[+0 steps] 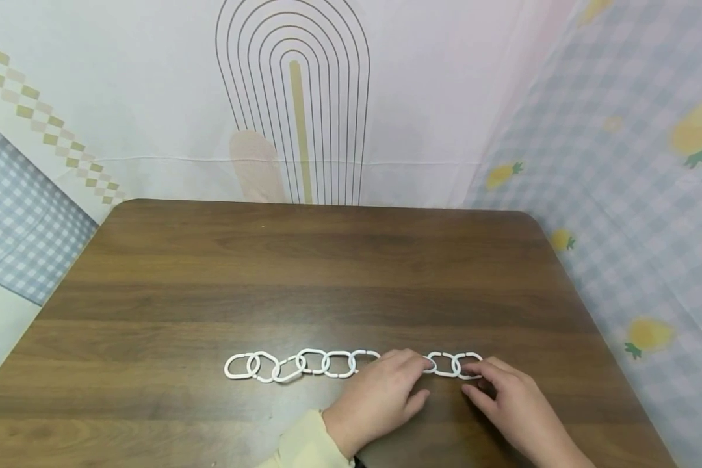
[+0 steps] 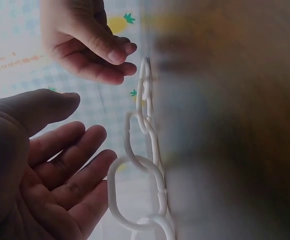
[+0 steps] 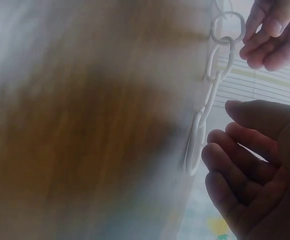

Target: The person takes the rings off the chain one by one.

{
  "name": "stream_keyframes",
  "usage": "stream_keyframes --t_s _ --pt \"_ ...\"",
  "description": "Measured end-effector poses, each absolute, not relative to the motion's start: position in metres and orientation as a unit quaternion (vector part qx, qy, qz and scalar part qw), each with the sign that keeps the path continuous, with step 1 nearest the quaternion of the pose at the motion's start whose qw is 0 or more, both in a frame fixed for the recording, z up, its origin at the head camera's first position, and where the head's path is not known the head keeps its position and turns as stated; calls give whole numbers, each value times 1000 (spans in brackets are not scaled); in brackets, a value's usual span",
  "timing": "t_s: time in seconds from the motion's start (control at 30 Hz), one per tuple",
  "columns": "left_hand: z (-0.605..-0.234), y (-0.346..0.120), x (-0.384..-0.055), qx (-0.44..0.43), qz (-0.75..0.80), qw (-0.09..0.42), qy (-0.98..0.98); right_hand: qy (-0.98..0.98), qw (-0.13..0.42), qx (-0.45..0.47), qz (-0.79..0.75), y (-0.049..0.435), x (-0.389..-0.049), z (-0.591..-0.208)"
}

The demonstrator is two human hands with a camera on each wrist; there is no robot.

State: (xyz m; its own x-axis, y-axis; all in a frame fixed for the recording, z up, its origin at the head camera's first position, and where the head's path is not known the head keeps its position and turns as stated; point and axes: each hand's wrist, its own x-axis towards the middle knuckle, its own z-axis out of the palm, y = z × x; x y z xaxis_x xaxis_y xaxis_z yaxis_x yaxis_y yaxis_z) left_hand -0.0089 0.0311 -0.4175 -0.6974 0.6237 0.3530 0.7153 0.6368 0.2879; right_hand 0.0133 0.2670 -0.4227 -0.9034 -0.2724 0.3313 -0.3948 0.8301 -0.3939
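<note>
A chain of several white plastic links [image 1: 338, 353] lies in a row across the near part of the wooden table. My left hand [image 1: 380, 393] is over the chain right of its middle and hides some links in the head view. Its fingers look loosely bent around nothing in the left wrist view, beside a link [image 2: 111, 192]. By the chain's right end is my right hand [image 1: 511, 403], its fingertips overlapping the last link [image 1: 468, 355] in the head view. In the right wrist view its relaxed fingers appear apart from the end link [image 3: 189, 160].
The brown wooden table [image 1: 304, 260] has rounded far corners. Behind it hangs a pale patterned cloth [image 1: 421, 97], with a checked pineapple-print cloth [image 1: 632, 195] along the right side. Another blue checked cloth [image 1: 23, 201] is at the left.
</note>
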Motion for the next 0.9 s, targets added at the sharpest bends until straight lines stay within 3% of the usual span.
stream_keyframes --t_s 0.6,0.9 --pt "-415 52 -10 -395 -144 149 -895 -956 96 179 212 269 13 -421" --pt "-415 61 -11 -409 -119 137 -894 -953 106 197 207 272 11 -422"
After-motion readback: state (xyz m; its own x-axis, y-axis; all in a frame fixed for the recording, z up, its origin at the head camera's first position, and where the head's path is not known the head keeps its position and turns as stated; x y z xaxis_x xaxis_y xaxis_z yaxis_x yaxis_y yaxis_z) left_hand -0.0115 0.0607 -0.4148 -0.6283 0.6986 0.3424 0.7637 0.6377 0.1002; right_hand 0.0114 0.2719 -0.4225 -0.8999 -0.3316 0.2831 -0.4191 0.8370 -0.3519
